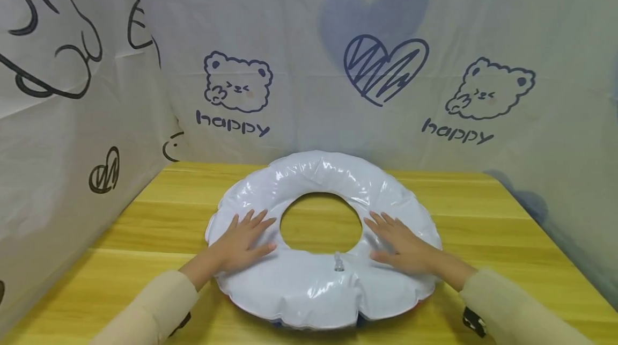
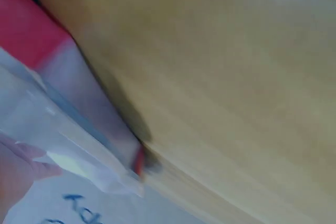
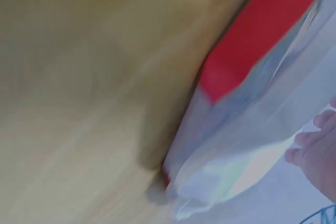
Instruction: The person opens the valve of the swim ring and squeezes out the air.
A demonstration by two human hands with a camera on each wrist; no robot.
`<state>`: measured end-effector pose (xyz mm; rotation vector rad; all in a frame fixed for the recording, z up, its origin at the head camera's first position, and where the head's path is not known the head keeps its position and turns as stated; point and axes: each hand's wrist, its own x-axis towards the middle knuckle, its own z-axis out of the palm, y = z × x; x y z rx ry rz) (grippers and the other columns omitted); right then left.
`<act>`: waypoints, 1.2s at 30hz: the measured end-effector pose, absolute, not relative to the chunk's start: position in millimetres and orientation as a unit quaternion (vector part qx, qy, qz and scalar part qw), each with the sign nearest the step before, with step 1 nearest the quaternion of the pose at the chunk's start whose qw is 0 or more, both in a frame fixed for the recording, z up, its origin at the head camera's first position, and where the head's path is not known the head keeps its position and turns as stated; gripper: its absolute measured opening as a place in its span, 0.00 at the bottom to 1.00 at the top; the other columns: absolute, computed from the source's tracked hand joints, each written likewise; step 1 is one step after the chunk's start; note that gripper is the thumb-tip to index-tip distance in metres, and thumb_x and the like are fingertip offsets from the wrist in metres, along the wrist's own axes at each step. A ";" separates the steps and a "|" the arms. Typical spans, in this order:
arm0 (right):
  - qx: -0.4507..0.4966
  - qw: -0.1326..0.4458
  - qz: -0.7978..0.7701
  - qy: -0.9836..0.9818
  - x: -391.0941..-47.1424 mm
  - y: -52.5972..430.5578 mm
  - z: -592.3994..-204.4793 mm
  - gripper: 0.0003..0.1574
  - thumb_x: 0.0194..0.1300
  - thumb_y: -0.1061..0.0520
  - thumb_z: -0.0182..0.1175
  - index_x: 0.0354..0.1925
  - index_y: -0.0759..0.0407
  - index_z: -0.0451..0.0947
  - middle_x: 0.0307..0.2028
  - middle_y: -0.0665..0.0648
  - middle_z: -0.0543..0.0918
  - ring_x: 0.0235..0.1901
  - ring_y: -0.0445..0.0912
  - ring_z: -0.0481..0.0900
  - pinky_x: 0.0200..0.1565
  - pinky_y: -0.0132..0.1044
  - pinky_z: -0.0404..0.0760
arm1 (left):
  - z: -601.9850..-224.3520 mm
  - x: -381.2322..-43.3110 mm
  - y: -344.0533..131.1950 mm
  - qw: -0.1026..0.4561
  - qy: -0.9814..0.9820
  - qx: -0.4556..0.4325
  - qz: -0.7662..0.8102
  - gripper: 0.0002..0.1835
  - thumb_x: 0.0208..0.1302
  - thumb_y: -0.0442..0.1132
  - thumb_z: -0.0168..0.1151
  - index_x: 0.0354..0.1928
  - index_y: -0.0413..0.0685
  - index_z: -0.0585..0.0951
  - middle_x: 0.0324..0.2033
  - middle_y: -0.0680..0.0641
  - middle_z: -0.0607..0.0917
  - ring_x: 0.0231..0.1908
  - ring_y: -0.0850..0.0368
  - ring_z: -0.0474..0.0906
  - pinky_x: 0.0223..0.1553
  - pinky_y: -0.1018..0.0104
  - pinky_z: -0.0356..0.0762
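A white inflatable swim ring (image 1: 314, 291) lies flat on the wooden table, its surface glossy and creased along the seams. A clear valve (image 1: 339, 262) sticks up from its near inner part. My left hand (image 1: 243, 243) rests palm down on the ring's left side, fingers spread. On the right side my right hand (image 1: 403, 246) lies the same way, fingers extended toward the hole. Both wrist views show the ring's underside, with a red patch (image 2: 26, 24) in the left one and a red band (image 3: 262, 35) in the right one. Only parts of the hands show there.
The yellow wood-grain table (image 1: 483, 227) extends around the ring and shows through its hole. Behind it hangs a pale cloth (image 1: 299, 23) printed with bears, hearts and lettering. Another printed cloth (image 1: 48, 146) borders the left side.
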<state>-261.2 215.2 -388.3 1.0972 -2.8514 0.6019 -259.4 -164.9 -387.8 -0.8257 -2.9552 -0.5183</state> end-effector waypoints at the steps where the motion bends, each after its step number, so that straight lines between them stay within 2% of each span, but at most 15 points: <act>1: 0.363 0.004 0.207 -0.908 -256.3 213.2 -387.6 0.45 0.65 0.41 0.53 0.69 0.66 0.53 0.69 0.72 0.53 0.67 0.71 0.48 0.62 0.68 0.48 | -387.1 -253.1 -163.1 0.019 -0.946 -0.275 -0.172 0.35 0.64 0.59 0.48 0.67 0.47 0.63 0.69 0.38 0.58 0.68 0.30 0.48 0.62 0.29 0.40; 4: 0.392 -0.026 0.225 -0.892 -244.1 206.9 -388.3 0.48 0.64 0.40 0.53 0.69 0.67 0.51 0.69 0.72 0.52 0.66 0.73 0.47 0.60 0.71 0.48 | -387.8 -237.6 -157.5 0.025 -0.938 -0.299 -0.174 0.38 0.60 0.62 0.52 0.68 0.48 0.62 0.69 0.39 0.59 0.67 0.29 0.51 0.59 0.26 0.43; 9: 0.384 -0.067 0.211 -0.896 -234.6 197.8 -395.6 0.51 0.62 0.36 0.54 0.71 0.62 0.47 0.71 0.69 0.48 0.68 0.71 0.42 0.61 0.72 0.42 | -397.1 -225.2 -151.1 0.001 -0.942 -0.299 -0.151 0.46 0.53 0.69 0.54 0.69 0.52 0.59 0.70 0.39 0.56 0.66 0.26 0.50 0.56 0.23 0.44; 17: 0.356 -0.121 0.207 -0.903 -237.2 192.0 -409.5 0.52 0.63 0.35 0.53 0.72 0.58 0.43 0.72 0.68 0.43 0.69 0.69 0.34 0.61 0.71 0.31 | -409.8 -225.3 -145.7 -0.034 -0.952 -0.270 -0.140 0.48 0.50 0.73 0.52 0.71 0.60 0.56 0.71 0.38 0.51 0.67 0.26 0.47 0.56 0.22 0.40; 26: 0.332 -0.138 0.190 -0.914 -238.4 184.2 -414.3 0.51 0.63 0.34 0.51 0.72 0.56 0.44 0.72 0.65 0.43 0.70 0.68 0.33 0.60 0.71 0.29 | -416.5 -227.1 -138.0 -0.067 -0.960 -0.236 -0.131 0.47 0.50 0.75 0.50 0.70 0.66 0.56 0.71 0.39 0.52 0.68 0.27 0.44 0.57 0.22 0.37; 36: 0.324 -0.135 0.138 -0.926 -236.2 175.6 -411.7 0.53 0.61 0.29 0.48 0.72 0.55 0.45 0.73 0.64 0.42 0.70 0.68 0.32 0.60 0.72 0.30 | -418.2 -227.0 -132.9 -0.068 -0.966 -0.235 -0.088 0.48 0.49 0.78 0.46 0.71 0.66 0.55 0.72 0.39 0.50 0.68 0.26 0.43 0.57 0.22 0.37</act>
